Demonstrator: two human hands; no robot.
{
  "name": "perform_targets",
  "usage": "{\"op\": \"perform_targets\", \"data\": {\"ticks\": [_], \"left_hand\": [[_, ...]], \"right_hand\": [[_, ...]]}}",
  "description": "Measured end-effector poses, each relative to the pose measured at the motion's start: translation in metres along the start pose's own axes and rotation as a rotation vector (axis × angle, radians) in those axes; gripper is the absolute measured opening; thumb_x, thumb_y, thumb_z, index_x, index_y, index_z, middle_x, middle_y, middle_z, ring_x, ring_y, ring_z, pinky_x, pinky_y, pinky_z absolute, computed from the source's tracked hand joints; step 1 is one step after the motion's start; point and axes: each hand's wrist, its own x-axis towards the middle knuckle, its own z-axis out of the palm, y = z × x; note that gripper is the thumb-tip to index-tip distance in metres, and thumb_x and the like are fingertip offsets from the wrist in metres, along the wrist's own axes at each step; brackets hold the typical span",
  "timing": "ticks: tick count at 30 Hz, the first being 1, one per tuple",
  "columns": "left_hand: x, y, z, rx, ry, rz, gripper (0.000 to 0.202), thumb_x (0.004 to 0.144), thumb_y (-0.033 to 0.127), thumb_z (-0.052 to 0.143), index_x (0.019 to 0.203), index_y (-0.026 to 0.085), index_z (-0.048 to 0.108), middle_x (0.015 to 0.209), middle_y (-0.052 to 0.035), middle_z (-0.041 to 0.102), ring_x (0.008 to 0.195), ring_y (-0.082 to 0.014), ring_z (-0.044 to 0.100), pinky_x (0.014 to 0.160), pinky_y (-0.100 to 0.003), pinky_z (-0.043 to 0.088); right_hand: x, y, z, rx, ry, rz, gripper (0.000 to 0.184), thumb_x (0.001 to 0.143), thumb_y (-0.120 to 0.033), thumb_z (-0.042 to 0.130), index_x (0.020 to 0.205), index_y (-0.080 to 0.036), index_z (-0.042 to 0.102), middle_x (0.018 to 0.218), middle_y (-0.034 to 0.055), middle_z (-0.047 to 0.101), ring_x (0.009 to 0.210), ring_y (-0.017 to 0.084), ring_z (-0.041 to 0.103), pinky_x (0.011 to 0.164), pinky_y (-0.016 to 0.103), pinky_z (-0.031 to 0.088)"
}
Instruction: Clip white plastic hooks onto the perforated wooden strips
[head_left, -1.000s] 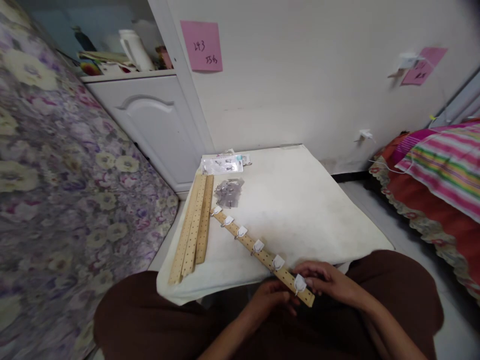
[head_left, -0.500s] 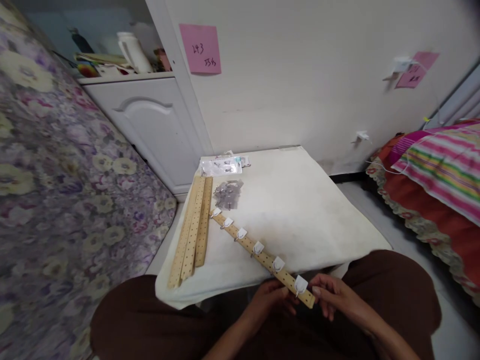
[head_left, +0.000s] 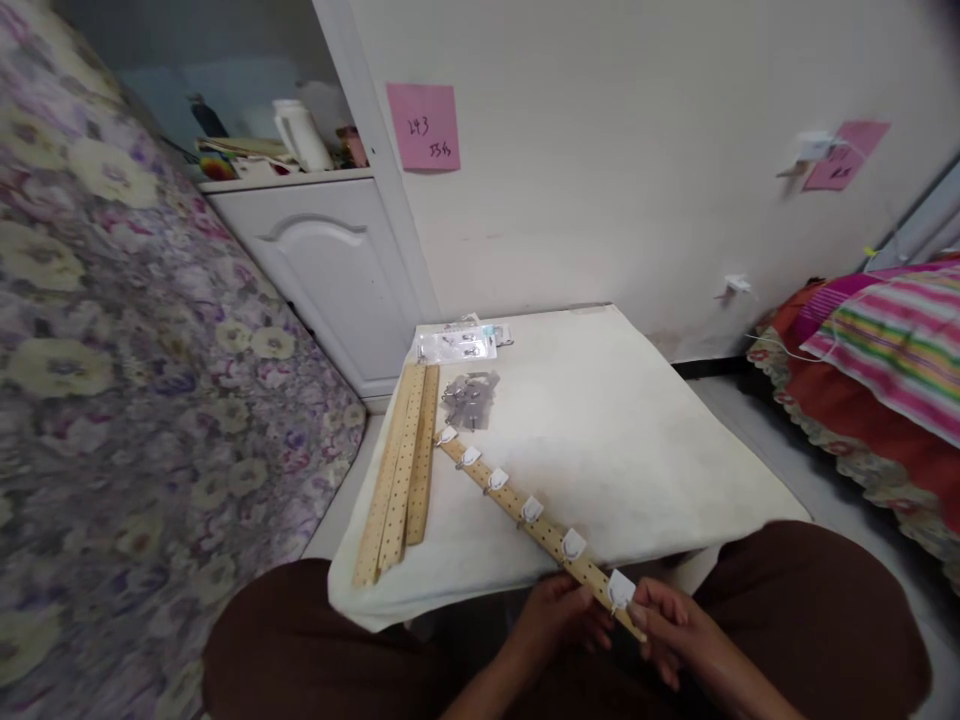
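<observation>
A long, narrow perforated wooden strip [head_left: 553, 540] lies slanted across the table's front edge, its near end over my lap. Several white tags [head_left: 574, 544] with small metal loops are fastened along it. My left hand [head_left: 556, 612] grips the strip from the left, thumb against its side below the second-nearest tag. At the near end, my right hand [head_left: 675, 625] pinches the strip beside the last white tag [head_left: 621, 589]; its fingertips partly cover that end. Behind the far end, small clear bags [head_left: 472, 400] with metal pieces lie in a pile.
More perforated wooden strips [head_left: 399, 470] lie side by side along the left of the white-covered table [head_left: 630, 430]. A clear plastic package [head_left: 454, 346] sits at the back left. The wall is behind, a floral curtain [head_left: 150, 400] to the left, a bed [head_left: 892, 350] to the right.
My right hand has come in from beside the strip's end onto it, close to the last tag. The view has shifted, so everything sits slightly lower and further right.
</observation>
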Motion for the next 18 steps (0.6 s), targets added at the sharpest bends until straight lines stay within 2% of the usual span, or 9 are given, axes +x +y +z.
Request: {"op": "perform_targets", "data": {"ticks": [13,18], "left_hand": [[-0.004,0.000,0.003,0.021,-0.011,-0.009,0.054,0.064,0.056,0.071,0.088,0.008,0.068,0.071,-0.0058,0.066,0.053,-0.0119,0.061,0.050,-0.021,0.037],[-0.009,0.006,0.006,0.028,-0.062,0.019,0.054,0.064,0.055,0.072,0.090,0.008,0.068,0.072,-0.0059,0.065,0.055,-0.0119,0.059,0.057,-0.025,0.042]], "right_hand": [[-0.005,0.011,-0.003,-0.005,-0.002,-0.010,0.045,0.074,-0.061,0.061,0.074,-0.019,0.044,0.054,-0.0042,0.060,0.031,0.004,0.046,0.033,0.013,0.030],[-0.009,0.008,-0.002,0.018,-0.012,-0.027,0.045,0.075,-0.060,0.061,0.075,-0.019,0.044,0.054,-0.0041,0.060,0.031,0.004,0.047,0.033,0.013,0.030]]}}
